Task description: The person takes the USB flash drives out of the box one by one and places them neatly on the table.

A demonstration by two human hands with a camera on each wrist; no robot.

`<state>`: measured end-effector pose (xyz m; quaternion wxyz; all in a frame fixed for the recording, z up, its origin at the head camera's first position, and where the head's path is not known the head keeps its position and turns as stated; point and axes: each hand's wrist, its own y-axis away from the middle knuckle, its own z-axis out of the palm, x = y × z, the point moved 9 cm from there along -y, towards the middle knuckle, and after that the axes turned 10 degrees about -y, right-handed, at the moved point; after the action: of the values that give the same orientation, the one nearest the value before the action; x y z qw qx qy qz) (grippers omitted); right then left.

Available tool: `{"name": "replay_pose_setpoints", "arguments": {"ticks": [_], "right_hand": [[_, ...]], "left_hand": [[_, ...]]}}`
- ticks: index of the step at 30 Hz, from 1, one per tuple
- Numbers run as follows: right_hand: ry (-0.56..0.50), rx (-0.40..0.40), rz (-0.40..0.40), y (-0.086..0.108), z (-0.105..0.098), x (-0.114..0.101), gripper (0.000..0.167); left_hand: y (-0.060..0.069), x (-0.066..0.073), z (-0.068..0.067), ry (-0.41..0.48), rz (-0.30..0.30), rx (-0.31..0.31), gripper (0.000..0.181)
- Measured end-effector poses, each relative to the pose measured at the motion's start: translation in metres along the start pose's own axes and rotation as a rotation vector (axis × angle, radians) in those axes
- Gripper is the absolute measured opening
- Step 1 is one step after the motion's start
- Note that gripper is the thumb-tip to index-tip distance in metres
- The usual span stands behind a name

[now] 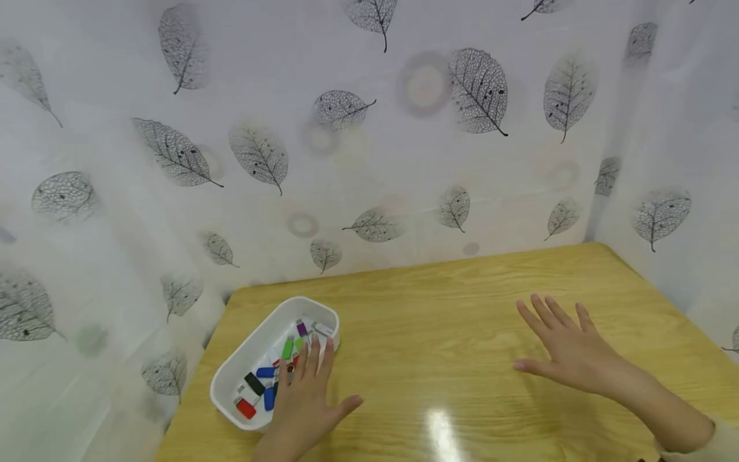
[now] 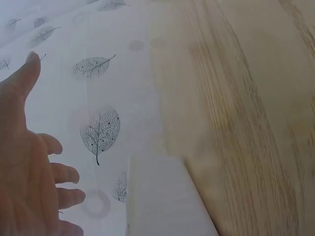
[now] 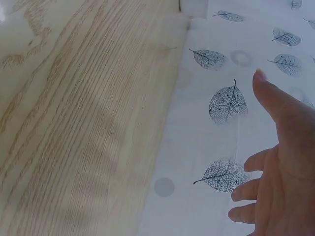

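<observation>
A white plastic tub [image 1: 231,369] on the left of the table holds several USB flash drives, among them a red one [image 1: 245,408], a black one [image 1: 254,384], a green one [image 1: 288,348] and a purple one [image 1: 301,328]. My left hand [image 1: 306,398], fingers spread, hovers over the tub's near right side and hides some of the drives. Far to the right, my right hand [image 1: 577,356] is held above the bare wood with fingers extended. Neither hand holds anything. In the left wrist view the tub's outer wall [image 2: 162,196] shows beside the left hand [image 2: 29,162].
The wooden table [image 1: 427,333] carries a bright light reflection near its front. A pale curtain [image 1: 375,160] printed with dark leaves hangs along the back and both sides, close to the table edges.
</observation>
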<state>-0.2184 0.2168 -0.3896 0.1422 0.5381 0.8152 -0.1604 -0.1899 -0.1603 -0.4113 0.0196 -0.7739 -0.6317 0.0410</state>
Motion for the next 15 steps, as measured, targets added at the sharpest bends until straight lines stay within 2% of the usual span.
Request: {"name": "replay_pose_setpoints", "arguments": {"ticks": [3,6,15], "right_hand": [[0.014,0.016,-0.018,-0.005,0.000,-0.003,0.092],[0.038,0.040,-0.042,-0.010,-0.002,-0.006,0.089],[0.057,0.044,-0.080,-0.028,-0.010,-0.018,0.083]], "left_hand": [[0.001,-0.004,0.003,0.012,-0.014,-0.039,0.103],[0.001,-0.009,0.003,0.012,-0.030,-0.053,0.105],[0.002,-0.029,-0.002,-0.010,-0.081,-0.016,0.108]]}}
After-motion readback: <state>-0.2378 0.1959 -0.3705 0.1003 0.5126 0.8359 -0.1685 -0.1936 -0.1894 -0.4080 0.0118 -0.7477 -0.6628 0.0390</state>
